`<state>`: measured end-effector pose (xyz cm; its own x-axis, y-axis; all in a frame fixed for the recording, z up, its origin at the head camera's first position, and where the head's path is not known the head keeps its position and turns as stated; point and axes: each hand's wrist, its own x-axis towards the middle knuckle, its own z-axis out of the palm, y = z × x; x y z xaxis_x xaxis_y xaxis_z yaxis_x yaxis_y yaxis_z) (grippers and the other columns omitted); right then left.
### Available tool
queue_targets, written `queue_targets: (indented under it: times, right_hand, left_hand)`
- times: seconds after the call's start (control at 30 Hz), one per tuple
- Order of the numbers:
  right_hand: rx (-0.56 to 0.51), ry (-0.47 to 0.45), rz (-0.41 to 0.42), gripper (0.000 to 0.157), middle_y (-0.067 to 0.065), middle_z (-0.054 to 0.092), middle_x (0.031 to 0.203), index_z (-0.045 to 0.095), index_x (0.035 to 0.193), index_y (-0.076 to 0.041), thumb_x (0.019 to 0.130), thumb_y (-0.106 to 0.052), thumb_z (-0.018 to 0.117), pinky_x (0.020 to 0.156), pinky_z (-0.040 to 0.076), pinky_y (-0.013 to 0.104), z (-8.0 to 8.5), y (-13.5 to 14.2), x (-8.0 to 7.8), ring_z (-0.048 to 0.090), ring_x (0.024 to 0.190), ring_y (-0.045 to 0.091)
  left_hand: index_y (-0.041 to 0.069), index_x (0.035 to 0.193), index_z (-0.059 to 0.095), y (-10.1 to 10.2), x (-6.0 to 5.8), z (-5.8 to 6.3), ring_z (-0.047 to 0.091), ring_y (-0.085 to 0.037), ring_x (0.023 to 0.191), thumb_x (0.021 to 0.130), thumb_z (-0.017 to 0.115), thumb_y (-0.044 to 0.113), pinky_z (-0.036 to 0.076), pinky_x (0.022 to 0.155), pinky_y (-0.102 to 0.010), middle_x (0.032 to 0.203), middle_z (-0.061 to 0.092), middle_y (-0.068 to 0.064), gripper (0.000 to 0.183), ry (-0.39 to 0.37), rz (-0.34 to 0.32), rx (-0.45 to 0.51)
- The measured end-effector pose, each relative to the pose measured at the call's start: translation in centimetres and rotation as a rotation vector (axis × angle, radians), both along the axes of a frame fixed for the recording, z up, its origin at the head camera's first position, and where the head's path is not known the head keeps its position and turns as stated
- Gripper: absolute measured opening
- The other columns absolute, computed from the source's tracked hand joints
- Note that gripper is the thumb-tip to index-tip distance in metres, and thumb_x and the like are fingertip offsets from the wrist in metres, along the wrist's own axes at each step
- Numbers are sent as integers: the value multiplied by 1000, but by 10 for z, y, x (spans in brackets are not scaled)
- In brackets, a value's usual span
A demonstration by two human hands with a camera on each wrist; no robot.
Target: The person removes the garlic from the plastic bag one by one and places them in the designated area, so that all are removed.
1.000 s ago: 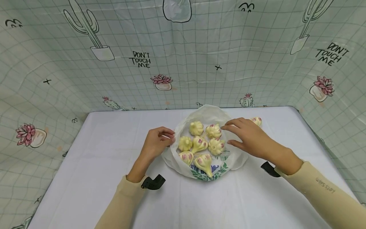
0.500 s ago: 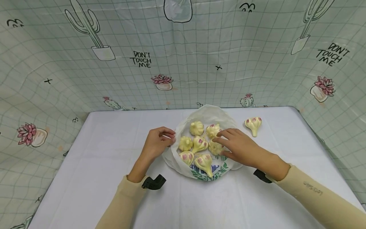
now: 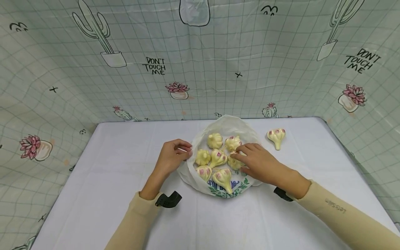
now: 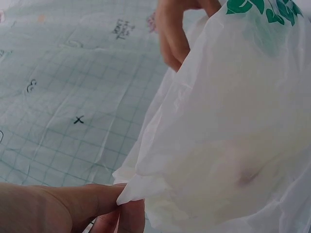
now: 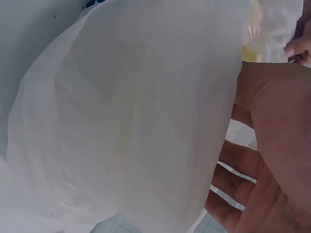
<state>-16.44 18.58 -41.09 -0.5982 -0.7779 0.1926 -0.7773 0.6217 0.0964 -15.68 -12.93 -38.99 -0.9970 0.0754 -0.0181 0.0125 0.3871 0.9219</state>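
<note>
At the bag (image 3: pixel 229 125), which I see the left hand (image 3: pixel 173 155) pinching, the right hand (image 3: pixel 257 161) curves over garlic (image 3: pixel 234 164), grip unclear.

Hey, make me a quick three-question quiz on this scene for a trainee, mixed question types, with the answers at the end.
1. True or false: the left hand pinches the edge of the white bag.

2. Multiple choice: how many garlic bulbs lie on the table outside the bag?
a) none
b) one
c) three

3. Fill in the blank: the leaves printed on the bag are ____ in colour.

Key:
1. True; the left wrist view shows the pinch.
2. b; it lies to the right of the bag in the head view.
3. Green.
</note>
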Motion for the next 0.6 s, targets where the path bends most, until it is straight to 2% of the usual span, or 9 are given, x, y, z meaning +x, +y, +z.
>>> queue_targets:
  times: [0.2, 0.47, 0.6]
  right_hand:
    - [21, 31, 0, 56, 11, 66, 123, 72, 128, -11, 78, -23, 96, 102, 52, 50, -4, -1, -1, 63, 118, 34]
    - [20, 76, 1, 62, 10, 66, 119, 70, 126, -11, 73, -23, 99, 104, 52, 49, -9, -4, -4, 63, 118, 34]
    - [14, 104, -1, 59, 9, 67, 115, 72, 123, -11, 72, -22, 100, 101, 54, 48, -10, -7, -5, 64, 116, 34]
  left_hand:
    - [-3, 111, 75, 0, 0, 0, 71, -21, 83, 96, 75, -2, 57, 70, -31, 104, 71, -16, 16, -4, 6, -8]
    - [-3, 111, 75, -1, 0, 1, 71, -21, 83, 95, 75, -2, 56, 68, -30, 103, 71, -16, 15, -3, 5, -8]
    - [-3, 110, 75, -1, -1, 1, 71, -21, 83, 95, 75, -2, 56, 68, -29, 103, 71, -16, 15, -1, 3, -9]
